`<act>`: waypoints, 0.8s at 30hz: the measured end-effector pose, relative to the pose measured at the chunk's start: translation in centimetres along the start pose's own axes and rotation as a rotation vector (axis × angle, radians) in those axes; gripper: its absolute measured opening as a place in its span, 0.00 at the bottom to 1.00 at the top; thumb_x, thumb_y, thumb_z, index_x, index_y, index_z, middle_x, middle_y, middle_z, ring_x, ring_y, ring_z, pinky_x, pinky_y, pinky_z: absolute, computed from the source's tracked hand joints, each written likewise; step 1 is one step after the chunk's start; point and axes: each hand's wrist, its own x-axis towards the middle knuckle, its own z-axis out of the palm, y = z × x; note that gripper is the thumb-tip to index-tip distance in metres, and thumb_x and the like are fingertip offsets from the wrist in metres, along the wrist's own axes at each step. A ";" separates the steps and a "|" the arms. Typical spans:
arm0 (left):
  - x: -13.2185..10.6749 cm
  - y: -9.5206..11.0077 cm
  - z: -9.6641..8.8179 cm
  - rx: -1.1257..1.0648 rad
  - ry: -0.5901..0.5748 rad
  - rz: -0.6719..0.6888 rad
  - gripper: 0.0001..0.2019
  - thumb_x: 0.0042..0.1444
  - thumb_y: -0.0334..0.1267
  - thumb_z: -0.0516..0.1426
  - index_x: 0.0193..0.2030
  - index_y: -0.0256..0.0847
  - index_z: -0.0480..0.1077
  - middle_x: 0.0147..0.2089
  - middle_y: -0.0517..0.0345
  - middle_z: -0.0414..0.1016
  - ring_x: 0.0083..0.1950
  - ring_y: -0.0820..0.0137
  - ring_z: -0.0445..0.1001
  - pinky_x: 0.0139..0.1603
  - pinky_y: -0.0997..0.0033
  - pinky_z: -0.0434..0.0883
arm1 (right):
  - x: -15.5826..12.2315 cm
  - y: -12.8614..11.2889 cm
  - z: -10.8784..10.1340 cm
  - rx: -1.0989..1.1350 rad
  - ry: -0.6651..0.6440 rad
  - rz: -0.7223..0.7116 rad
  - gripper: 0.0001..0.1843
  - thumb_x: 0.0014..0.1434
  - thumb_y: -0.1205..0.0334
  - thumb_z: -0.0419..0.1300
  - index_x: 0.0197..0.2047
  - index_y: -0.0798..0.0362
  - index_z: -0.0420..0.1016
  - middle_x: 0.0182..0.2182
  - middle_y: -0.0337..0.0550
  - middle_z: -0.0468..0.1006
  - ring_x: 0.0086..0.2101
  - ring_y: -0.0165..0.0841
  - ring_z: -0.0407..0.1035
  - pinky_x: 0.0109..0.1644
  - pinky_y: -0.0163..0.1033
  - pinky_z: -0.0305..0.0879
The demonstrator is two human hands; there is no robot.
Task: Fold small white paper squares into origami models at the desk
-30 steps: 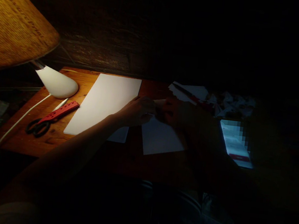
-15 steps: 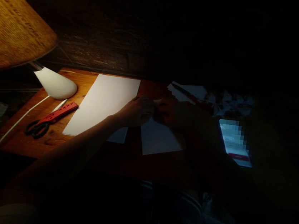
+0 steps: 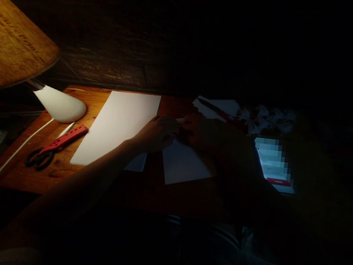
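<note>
A small white sheet of paper (image 3: 185, 167) lies on the wooden table in deep shadow. My left hand (image 3: 160, 133) is closed at its far edge, fingers curled and thumb tucked under. Close beside it, my right hand (image 3: 198, 131) is also closed on that far edge, though darkness hides most of its fingers. A pale strip of the paper's edge shows between the two hands. Left of them is a stack of white paper (image 3: 113, 129), partly under my left wrist.
A lamp (image 3: 67, 107) with a woven shade stands at left. Near it lie black-handled scissors (image 3: 41, 159) and a red perforated strip (image 3: 65, 139). On the right are a lit phone (image 3: 275, 163), crumpled or folded paper pieces (image 3: 270, 121), and another paper (image 3: 230, 106) under a dark, long tool.
The view has shifted slightly, so the lamp and table things sit a little lower and further left. Both hands keep about the same place at the paper's far edge.
</note>
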 end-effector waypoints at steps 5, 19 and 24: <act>0.0 -0.1 0.0 -0.007 -0.002 -0.003 0.06 0.61 0.33 0.57 0.41 0.42 0.76 0.48 0.49 0.81 0.56 0.55 0.76 0.55 0.52 0.73 | -0.2 0.3 0.0 0.007 0.005 0.035 0.11 0.65 0.65 0.61 0.43 0.49 0.86 0.46 0.46 0.80 0.44 0.39 0.70 0.40 0.41 0.57; -0.1 -0.4 0.3 -0.026 0.020 -0.002 0.06 0.61 0.32 0.58 0.41 0.42 0.77 0.48 0.50 0.81 0.56 0.57 0.75 0.56 0.54 0.73 | -0.2 0.8 0.6 -0.029 0.047 -0.023 0.08 0.66 0.61 0.63 0.38 0.49 0.85 0.43 0.46 0.79 0.42 0.38 0.69 0.37 0.41 0.53; -0.1 -0.4 0.2 -0.030 0.015 0.015 0.08 0.61 0.33 0.58 0.43 0.41 0.78 0.50 0.50 0.81 0.57 0.55 0.75 0.57 0.53 0.73 | -0.3 0.9 1.4 0.007 0.132 -0.042 0.08 0.65 0.60 0.63 0.43 0.49 0.84 0.42 0.45 0.78 0.41 0.38 0.69 0.40 0.42 0.57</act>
